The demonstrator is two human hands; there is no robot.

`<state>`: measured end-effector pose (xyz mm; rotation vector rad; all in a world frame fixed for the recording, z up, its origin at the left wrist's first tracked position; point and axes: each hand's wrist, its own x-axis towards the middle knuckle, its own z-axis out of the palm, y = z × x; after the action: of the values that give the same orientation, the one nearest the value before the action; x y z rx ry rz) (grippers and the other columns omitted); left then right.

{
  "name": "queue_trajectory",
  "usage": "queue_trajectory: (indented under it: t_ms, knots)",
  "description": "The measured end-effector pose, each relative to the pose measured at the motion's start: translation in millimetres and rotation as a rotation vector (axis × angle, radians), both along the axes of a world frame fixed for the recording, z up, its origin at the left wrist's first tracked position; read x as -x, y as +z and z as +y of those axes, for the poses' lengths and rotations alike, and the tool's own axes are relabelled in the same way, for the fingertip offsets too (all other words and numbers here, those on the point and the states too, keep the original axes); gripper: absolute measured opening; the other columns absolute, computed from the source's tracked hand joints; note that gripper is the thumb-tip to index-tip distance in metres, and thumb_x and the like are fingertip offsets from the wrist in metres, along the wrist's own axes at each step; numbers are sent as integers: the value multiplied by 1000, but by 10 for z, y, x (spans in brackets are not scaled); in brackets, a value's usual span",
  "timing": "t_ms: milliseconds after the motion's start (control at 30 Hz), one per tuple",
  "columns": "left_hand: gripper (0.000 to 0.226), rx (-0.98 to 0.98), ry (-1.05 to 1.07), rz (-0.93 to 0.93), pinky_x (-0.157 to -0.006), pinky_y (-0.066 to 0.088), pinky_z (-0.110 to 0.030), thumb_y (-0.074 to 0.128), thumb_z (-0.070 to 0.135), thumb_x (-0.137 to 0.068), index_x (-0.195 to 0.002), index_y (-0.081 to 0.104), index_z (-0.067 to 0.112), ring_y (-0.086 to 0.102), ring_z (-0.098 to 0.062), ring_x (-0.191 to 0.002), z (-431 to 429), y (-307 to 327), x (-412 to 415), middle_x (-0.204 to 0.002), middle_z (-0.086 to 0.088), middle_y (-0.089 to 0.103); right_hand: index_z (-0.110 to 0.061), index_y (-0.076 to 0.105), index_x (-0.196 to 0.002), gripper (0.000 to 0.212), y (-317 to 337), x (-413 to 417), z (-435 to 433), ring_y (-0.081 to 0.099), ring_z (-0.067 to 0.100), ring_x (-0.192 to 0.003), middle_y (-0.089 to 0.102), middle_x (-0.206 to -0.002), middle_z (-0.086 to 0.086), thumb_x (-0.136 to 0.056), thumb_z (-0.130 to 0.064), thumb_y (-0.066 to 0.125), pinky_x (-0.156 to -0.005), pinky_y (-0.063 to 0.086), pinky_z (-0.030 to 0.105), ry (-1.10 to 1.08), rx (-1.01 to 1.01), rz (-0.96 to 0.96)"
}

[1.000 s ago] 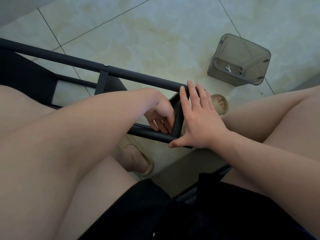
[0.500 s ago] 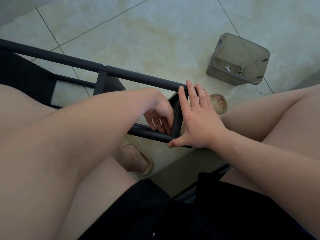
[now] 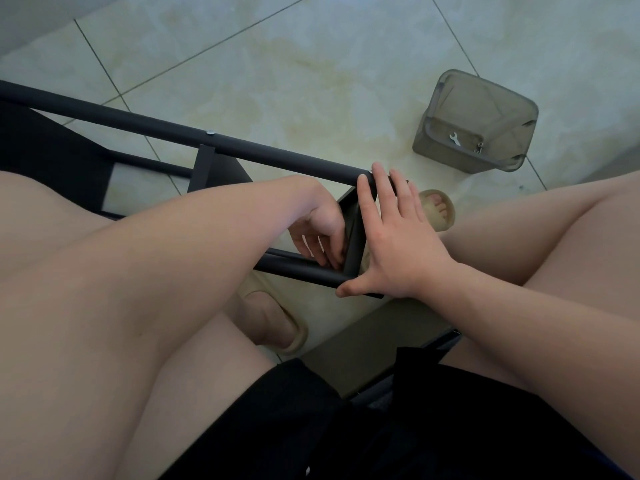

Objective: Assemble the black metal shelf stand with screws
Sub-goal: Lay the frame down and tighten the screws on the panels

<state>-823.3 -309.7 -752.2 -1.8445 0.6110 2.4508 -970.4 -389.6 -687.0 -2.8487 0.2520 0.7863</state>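
Observation:
The black metal shelf stand [image 3: 277, 150] lies on its side across my lap, its two long tubes running from upper left to the middle. A silver screw head [image 3: 210, 133] shows on the upper tube. My right hand [image 3: 394, 244] lies flat with straight fingers against the outer side of the stand's end bar [image 3: 355, 237], thumb at the lower tube's end. My left hand [image 3: 322, 233] reaches inside the frame, its fingers curled down at the joint of end bar and lower tube. Whatever the fingertips hold is hidden.
A grey translucent bin [image 3: 485, 98] lies tipped on the tiled floor at the upper right, with a small wrench [image 3: 454, 138] and a screw [image 3: 479, 147] inside. My feet in beige slippers [image 3: 438, 209] rest under the stand. A dark panel [image 3: 52, 157] of the stand sits at the left.
Both hands stay at the stand's end. Only the fingers of my left hand shift slightly at the joint.

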Motion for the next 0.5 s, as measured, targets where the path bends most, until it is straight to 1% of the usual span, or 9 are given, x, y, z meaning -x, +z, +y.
queue_trajectory:
  t_ms: [67, 233, 367, 500]
  knots:
    - [13, -5, 32, 19, -89, 49, -31, 61, 19, -96, -102, 73, 19, 68, -12, -96, 4, -8, 8, -90, 7, 77, -7, -18, -158, 161, -2, 1, -2, -21, 41, -152, -26, -164, 18, -49, -94, 63, -124, -11, 51, 2, 1, -2]
    - [8, -14, 9, 10, -81, 47, -26, 64, 24, -95, -96, 71, 21, 64, -10, -91, 25, -55, 65, -82, 10, 74, -8, -19, -158, 161, -15, 4, 4, -21, 41, -152, -26, -164, 17, -49, -94, 64, -122, -13, 50, 2, -1, -3]
    - [6, 5, -16, -6, -85, 47, -27, 68, 22, -93, -93, 74, 22, 66, -11, -96, -3, -14, 34, -85, 10, 76, -7, -18, -158, 162, -19, 4, -1, -20, 41, -152, -25, -164, 17, -49, -94, 64, -123, -12, 50, 0, 0, -9]
    - [10, 29, -37, -9, -80, 49, -25, 68, 15, -92, -98, 75, 20, 68, -11, -99, -41, 12, 26, -92, 7, 77, -7, -17, -158, 162, -23, 2, -2, -20, 41, -152, -25, -165, 17, -49, -94, 64, -121, -13, 49, 2, 3, -10]
